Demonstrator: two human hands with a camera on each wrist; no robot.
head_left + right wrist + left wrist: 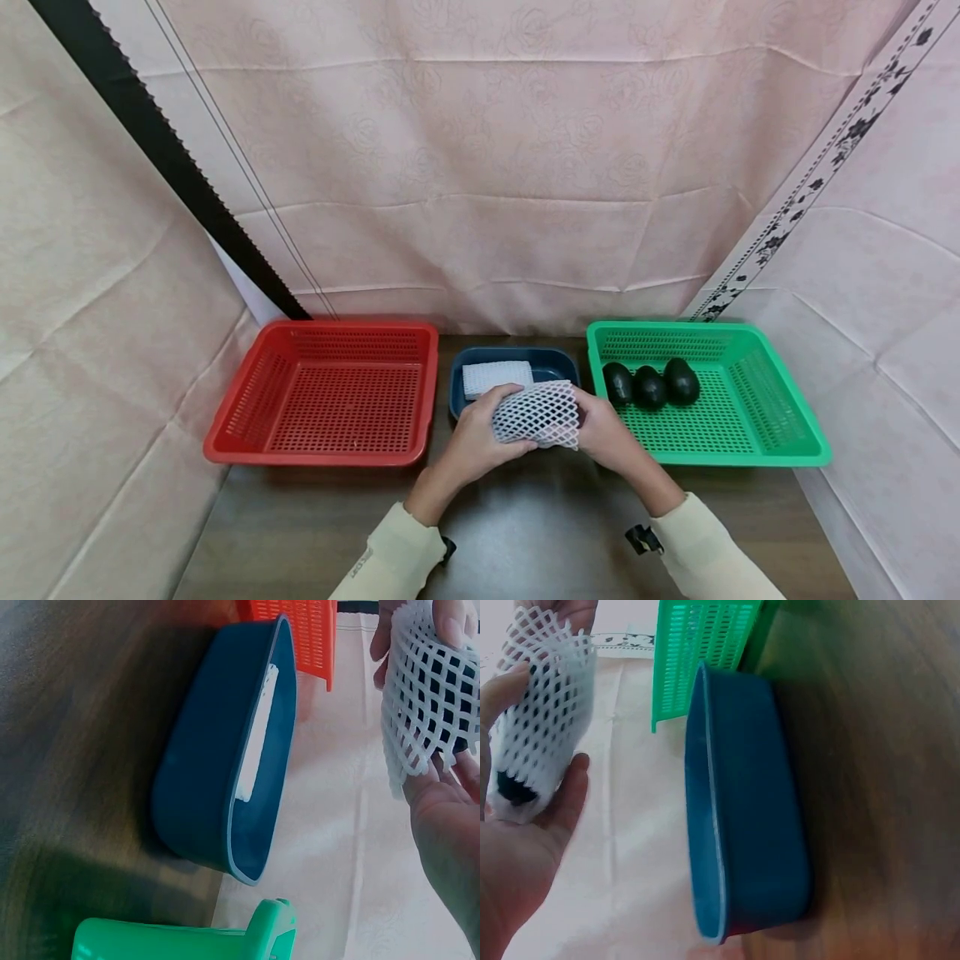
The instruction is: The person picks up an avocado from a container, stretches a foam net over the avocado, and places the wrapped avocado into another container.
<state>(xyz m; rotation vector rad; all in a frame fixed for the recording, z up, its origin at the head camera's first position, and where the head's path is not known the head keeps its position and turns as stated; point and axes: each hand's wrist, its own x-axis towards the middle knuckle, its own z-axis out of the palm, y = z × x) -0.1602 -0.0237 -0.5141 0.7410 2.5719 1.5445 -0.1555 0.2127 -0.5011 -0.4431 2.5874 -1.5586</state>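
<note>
A white foam net sleeve [536,414] surrounds a dark avocado [516,789], which shows through the mesh and at one end. My left hand [478,437] grips the sleeved avocado from the left, thumb on the near side and fingers beyond. At the sleeve's right end, my right hand [606,435] holds the net's edge, with its fingertips partly hidden by the mesh. Both hands are raised above the front of a dark blue tray [555,357], where folded white foam nets [497,377] lie.
On the left stands a red basket [345,408] with nothing visible inside. A green basket [720,433] on the right holds three dark avocados [649,388] along its left side. The wooden table [540,533] extends toward me, and a pale cloth [525,167] hangs behind.
</note>
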